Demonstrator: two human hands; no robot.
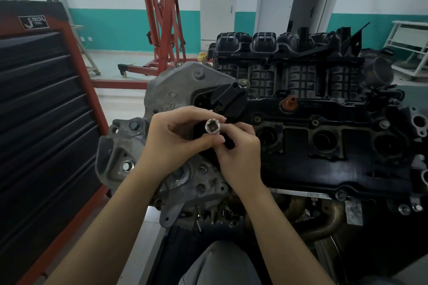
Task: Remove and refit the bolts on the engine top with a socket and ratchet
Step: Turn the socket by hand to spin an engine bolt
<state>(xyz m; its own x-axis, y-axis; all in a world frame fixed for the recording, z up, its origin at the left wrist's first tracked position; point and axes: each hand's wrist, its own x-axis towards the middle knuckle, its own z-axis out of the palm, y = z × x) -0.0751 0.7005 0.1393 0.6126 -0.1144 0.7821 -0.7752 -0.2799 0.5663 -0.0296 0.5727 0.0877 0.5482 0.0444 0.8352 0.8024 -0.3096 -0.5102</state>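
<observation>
In a workshop, above the engine [301, 136], the left hand [176, 136] grips the socket [212, 127], square drive up, while the right hand [238, 146] pinches something hidden beneath; it likely needs square, full seating.

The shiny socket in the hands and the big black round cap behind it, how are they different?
The socket is small, silvery metal; the black cap is much bigger and dull black. The socket is pinched by the fingers of the left hand and the right hand, while the cap sits untouched on the engine cover. The socket shows a square hole; the cap has a raised bar. Both are round.
</observation>
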